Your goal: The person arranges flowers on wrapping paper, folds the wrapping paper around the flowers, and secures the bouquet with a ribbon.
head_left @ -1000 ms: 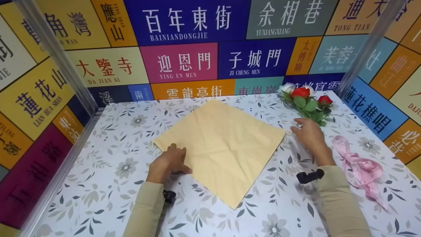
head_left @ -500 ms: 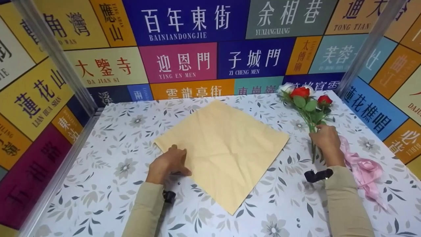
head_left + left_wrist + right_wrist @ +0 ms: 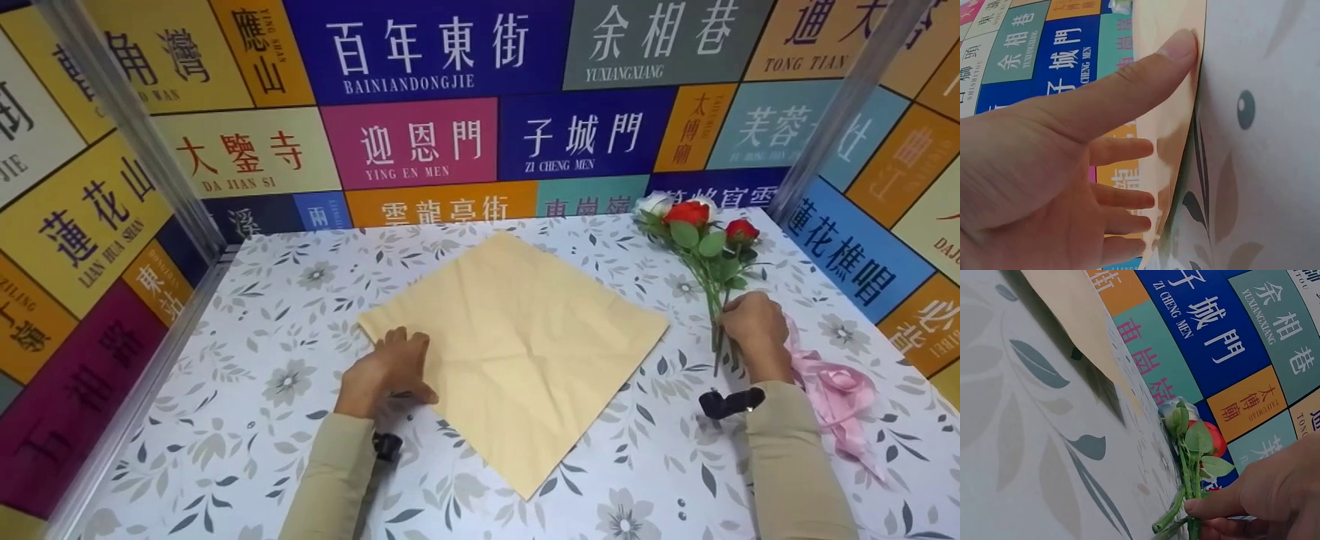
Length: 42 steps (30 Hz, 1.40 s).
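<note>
A square sheet of pale yellow wrapping paper point(image 3: 517, 352) lies cornerwise on the table, lightly creased. At its lower left edge my left hand point(image 3: 386, 373) rests with the fingers spread; in the left wrist view the thumb point(image 3: 1176, 48) presses the paper's edge and the other fingertips touch the sheet. To the right of the paper lies a bunch of artificial roses point(image 3: 685, 232), red and white, heads pointing away from me. My right hand point(image 3: 756, 334) pinches their green stems point(image 3: 1185, 469) near the lower ends, between thumb and fingers.
A pink ribbon point(image 3: 838, 390) lies loosely coiled to the right, partly behind my right wrist. The table point(image 3: 225, 465) has a floral cover. Colourful signboard panels point(image 3: 427, 52) rise behind it and at both sides, with clear posts point(image 3: 832, 97) at the corners.
My right hand has moved right and toward me from beside the stems and now grips them. The paper's right and bottom corners have shifted toward me. The left hand has stayed in place.
</note>
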### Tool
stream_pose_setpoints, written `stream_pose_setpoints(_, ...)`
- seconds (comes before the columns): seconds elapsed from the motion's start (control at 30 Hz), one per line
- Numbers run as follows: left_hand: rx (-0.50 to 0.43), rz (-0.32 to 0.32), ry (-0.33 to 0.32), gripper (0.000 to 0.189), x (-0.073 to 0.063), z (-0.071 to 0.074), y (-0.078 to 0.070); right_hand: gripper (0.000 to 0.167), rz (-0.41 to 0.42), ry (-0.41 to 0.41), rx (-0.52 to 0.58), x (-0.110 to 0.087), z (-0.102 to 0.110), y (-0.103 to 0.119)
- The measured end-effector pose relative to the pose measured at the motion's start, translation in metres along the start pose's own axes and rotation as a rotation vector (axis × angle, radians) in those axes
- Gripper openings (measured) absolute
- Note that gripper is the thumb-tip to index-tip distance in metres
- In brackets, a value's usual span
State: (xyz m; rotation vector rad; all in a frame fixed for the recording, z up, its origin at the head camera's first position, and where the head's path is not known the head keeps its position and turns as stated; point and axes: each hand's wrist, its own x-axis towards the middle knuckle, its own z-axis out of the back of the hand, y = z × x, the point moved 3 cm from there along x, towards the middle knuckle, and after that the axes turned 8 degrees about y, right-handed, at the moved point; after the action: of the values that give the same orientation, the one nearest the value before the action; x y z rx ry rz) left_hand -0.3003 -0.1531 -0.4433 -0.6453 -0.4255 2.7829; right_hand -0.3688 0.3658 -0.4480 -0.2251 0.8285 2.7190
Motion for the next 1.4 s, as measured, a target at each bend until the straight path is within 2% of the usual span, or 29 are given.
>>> stream_pose_setpoints(0.1, -0.072, 0.011, 0.041, 0.103, 0.0, -0.002, 0.005, 0.037, 0.007, -0.026, -0.026, -0.001, 0.001, 0.002)
stream_pose_setpoints(0.17, -0.102, 0.022, 0.079, 0.11, 0.0, -0.004, 0.008, 0.037, 0.014, -0.047, -0.039, -0.003, 0.001, 0.004)
stream_pose_setpoints(0.33, -0.105, 0.049, 0.126, 0.107, -0.001, -0.004, 0.012, 0.039, 0.01, -0.083, -0.014, -0.006, 0.004, 0.009)
stream_pose_setpoints(0.53, -0.102, 0.068, 0.139, 0.106, -0.001, -0.004, 0.011, 0.041, 0.036, -0.099, 0.053, -0.011, 0.006, 0.018)
stream_pose_setpoints(0.87, -0.09, 0.078, 0.151, 0.106, 0.0, -0.004, 0.011, 0.041, 0.019, -0.12, 0.174, -0.015, 0.001, 0.035)
stream_pose_setpoints(1.0, -0.092, 0.072, 0.141, 0.106, -0.002, -0.007, 0.014, 0.041, 0.026, -0.068, 0.265, -0.012, -0.006, 0.043)
stream_pose_setpoints(1.2, -0.087, 0.084, 0.148, 0.105, -0.005, -0.011, 0.014, 0.045, 0.068, 0.076, 0.488, -0.013, -0.03, 0.058)
stream_pose_setpoints(1.4, -0.062, 0.113, 0.155, 0.104, -0.001, -0.004, 0.01, 0.043, 0.136, 0.147, 0.524, -0.019, -0.051, 0.084)
